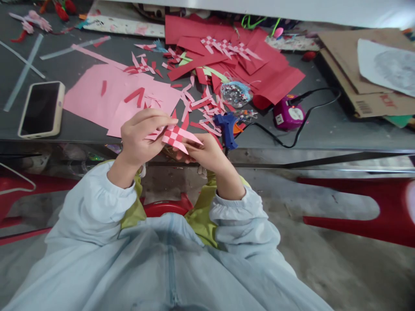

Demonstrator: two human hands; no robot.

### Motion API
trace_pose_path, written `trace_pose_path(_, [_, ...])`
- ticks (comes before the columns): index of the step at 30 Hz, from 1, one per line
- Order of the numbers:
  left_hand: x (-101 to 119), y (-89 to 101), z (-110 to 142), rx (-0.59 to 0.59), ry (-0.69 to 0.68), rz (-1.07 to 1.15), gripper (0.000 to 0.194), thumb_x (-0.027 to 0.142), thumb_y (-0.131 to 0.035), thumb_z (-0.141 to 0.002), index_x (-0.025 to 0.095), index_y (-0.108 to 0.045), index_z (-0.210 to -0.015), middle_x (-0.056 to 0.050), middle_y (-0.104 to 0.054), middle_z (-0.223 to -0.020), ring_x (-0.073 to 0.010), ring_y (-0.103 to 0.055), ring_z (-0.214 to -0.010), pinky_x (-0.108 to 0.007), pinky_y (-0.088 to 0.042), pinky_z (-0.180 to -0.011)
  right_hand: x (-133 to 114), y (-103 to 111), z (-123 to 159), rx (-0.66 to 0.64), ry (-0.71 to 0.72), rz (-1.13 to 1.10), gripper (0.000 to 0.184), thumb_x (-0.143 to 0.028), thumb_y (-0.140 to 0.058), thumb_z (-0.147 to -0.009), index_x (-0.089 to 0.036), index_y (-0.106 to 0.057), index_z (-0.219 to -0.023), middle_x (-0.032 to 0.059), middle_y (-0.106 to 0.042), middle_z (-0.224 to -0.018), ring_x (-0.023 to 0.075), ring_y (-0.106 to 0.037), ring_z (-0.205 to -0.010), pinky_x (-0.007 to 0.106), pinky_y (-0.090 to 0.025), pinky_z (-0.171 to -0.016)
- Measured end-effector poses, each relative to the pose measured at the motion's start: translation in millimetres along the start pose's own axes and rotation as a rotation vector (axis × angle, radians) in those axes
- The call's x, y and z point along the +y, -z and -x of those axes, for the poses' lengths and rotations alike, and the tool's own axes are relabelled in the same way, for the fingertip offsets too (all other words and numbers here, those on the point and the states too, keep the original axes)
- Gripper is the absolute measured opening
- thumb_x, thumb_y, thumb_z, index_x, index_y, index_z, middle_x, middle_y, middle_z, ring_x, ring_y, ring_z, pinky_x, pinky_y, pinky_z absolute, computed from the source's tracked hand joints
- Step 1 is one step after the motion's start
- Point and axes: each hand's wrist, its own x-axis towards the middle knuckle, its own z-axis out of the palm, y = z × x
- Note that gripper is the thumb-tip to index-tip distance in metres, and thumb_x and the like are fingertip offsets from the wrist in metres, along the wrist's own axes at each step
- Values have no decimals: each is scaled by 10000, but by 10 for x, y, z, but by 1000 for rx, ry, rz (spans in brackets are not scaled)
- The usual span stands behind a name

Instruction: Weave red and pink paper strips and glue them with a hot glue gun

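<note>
Both my hands hold a small woven piece of red and pink paper strips point(177, 137) just in front of the table's near edge. My left hand point(142, 136) is closed over its left side, fingers curled on top. My right hand point(205, 153) pinches its right side from below. Pointed pink strip ends stick out to the right. My pale blue sleeves and lap fill the lower view.
On the dark table point(324, 125) lie a phone point(41, 109), pink paper sheets point(106, 97), red paper sheets point(259, 65) with woven pieces, scattered strips, a blue glue gun point(227, 127), a bag of googly eyes point(235, 93), a purple device point(288, 114) with a black cable, and cardboard point(356, 65). Red stools stand below.
</note>
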Motion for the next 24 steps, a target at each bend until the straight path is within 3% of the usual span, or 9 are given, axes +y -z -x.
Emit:
trace_pose_path(3, [26, 4, 1, -28, 65, -25, 193, 196, -657, -908, 326, -740, -1024, 34, -767, -901, -134, -731, -816, -282, -616, -728, -45, -2, 26, -70, -18, 88, 427, -491, -657, -859, -164, -579, -596, -12, -584, -515, 62, -482, -439, 208, -373, -461])
trace_pose_path(6, [-3, 0, 0, -7, 16, -14, 214, 176, -669, -900, 318, -744, -1041, 34, -768, -896, -116, -716, -785, -261, -617, -688, -77, -9, 41, -107, 34, 208, 482, -498, -695, -832, -176, -516, -521, -31, -518, -441, 51, -406, -414, 221, -333, -454])
trace_pose_path(9, [-36, -7, -9, 15, -49, 5, 226, 151, -666, -884, 295, -750, -1037, 17, -767, -855, -117, -705, -741, -260, -615, -633, -60, -19, 37, -110, 116, 189, 338, -485, -771, -758, -167, -661, -729, -9, -658, -618, 84, -512, -534, 228, -403, -528])
trace_pose_path(11, [-27, -6, -13, 3, -23, -4, 204, 175, -656, -890, 305, -744, -1020, 18, -771, -857, -131, -713, -751, -276, -616, -630, -31, -21, 30, -90, 132, 125, 337, -492, -742, -783, -163, -699, -845, 16, -706, -728, 108, -572, -615, 243, -451, -589])
trace_pose_path(14, [20, 7, -9, -22, 54, -29, 143, 237, -647, -910, 315, -734, -993, 27, -776, -888, -143, -731, -785, -283, -617, -672, -7, -15, 27, 32, 102, 82, 348, -476, -626, -876, -163, -676, -733, 17, -648, -624, 111, -558, -571, 254, -444, -567])
trace_pose_path(16, [47, 15, -2, -29, 78, -31, 125, 249, -651, -910, 308, -735, -982, 21, -776, -893, -144, -736, -792, -276, -611, -707, -16, -10, 30, 201, 144, 86, 292, -434, -669, -840, -181, -643, -696, -2, -601, -600, 104, -527, -553, 249, -426, -536])
trace_pose_path(18, [56, 15, 3, -29, 81, -22, 133, 236, -659, -903, 309, -737, -982, 14, -774, -891, -144, -738, -798, -268, -602, -720, -36, -8, 38, 376, 263, 83, 198, -371, -748, -767, -204, -645, -795, -4, -618, -713, 104, -532, -611, 245, -433, -544])
trace_pose_path(20, [51, 6, 7, -25, 86, -8, 142, 218, -666, -895, 303, -738, -982, 12, -773, -890, -146, -738, -810, -263, -596, -726, -50, -3, 50, 502, 402, 110, 228, -325, -761, -755, -229, -643, -925, 17, -635, -878, 115, -550, -697, 251, -442, -559])
trace_pose_path(24, [40, -26, 17, -85, 104, 54, 97, 218, -672, -890, 258, -731, -956, 6, -770, -870, -132, -725, -792, -220, -565, -651, -23, 29, 66, 545, 588, 280, 236, -383, -754, -804, -263, -686, -997, 59, -583, -1010, 177, -570, -864, 318, -494, -632])
